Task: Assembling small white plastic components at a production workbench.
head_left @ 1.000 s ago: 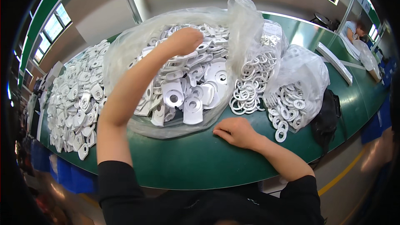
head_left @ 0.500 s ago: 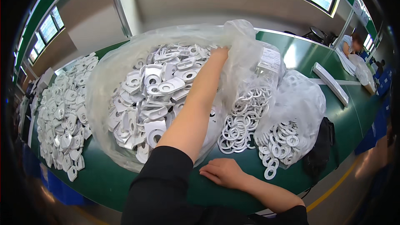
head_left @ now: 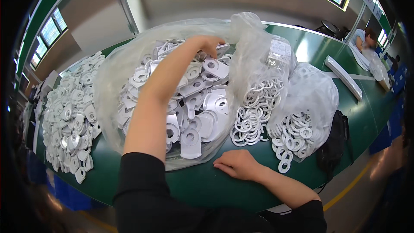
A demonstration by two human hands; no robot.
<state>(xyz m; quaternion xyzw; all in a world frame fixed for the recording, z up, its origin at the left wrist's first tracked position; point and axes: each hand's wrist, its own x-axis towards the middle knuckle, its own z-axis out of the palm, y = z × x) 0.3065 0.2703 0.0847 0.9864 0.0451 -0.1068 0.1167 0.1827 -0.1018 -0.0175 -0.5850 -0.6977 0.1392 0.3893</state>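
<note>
My left arm reaches across a large clear plastic bag (head_left: 105,99) heaped with white plastic plates (head_left: 190,143), each with a round hole. At the far side of the heap my left hand (head_left: 206,44) is closed, pinching the edge of a white plastic plate (head_left: 223,47); part of its grip is hidden. My right hand (head_left: 237,164) rests on the green table (head_left: 207,185) in front of the bag, fingers curled in, with nothing showing in them. White plastic rings (head_left: 252,121) lie just beyond it.
Left of the bag lies another pile of white plates (head_left: 71,121). A second bag of rings (head_left: 317,95) stands at right, beside a black pouch (head_left: 334,142). Farther right are a long white bar (head_left: 343,77) and a person (head_left: 362,41) at the table's far end.
My left hand has come back and left from the bag's far right side, now with a white plate at its fingers. Plates in the heap have shifted toward the near right. My right hand stays on the table.
</note>
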